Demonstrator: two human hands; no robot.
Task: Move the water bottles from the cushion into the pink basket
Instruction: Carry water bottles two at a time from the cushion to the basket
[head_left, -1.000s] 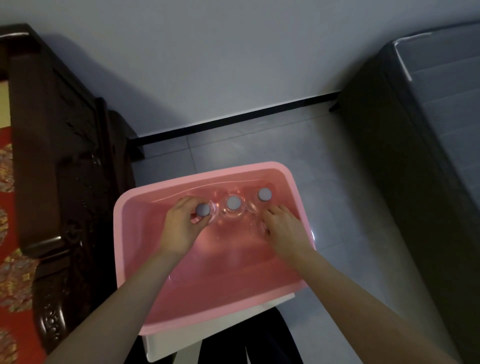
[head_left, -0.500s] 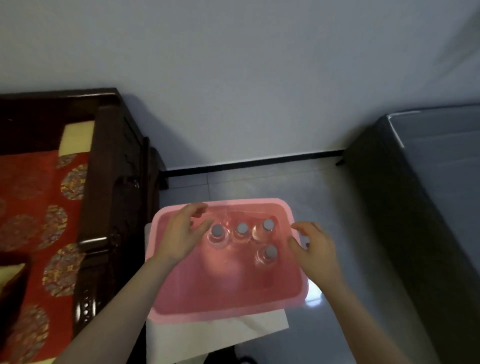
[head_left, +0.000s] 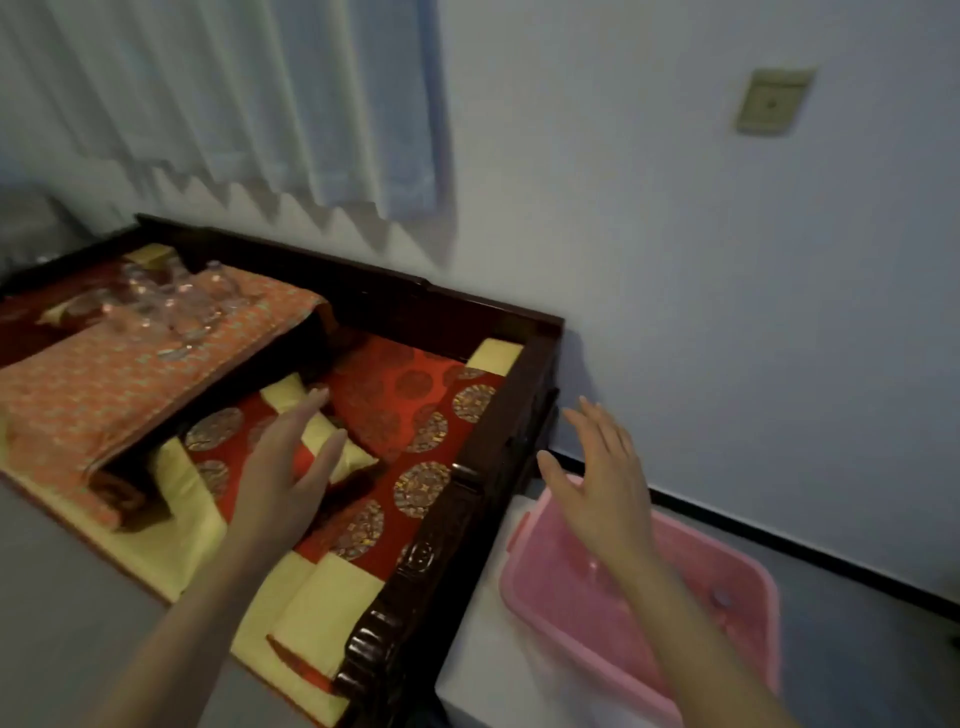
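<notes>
Both hands hang open in mid-air, grasping nothing. The left hand (head_left: 283, 467), fingers straight and close together, reaches out above the red cushion (head_left: 415, 410) of a dark wooden bench (head_left: 467, 499). The right hand (head_left: 602, 483), fingers spread, hovers over the far left corner of the pink basket (head_left: 550, 582). The basket sits below the right wrist and forearm on a white stand (head_left: 478, 649).

The water bottles (head_left: 161, 306), a blurred clear cluster, stand well beyond the left hand and to its left, on a raised orange cushion (head_left: 104, 384). A grey bottle cap (head_left: 721, 599) shows inside the basket, just right of the right forearm. The bench's carved arm runs between the two hands. A pale curtain (head_left: 260, 104) hangs far above the left hand, and a wall plate (head_left: 774, 101) sits high above the right.
</notes>
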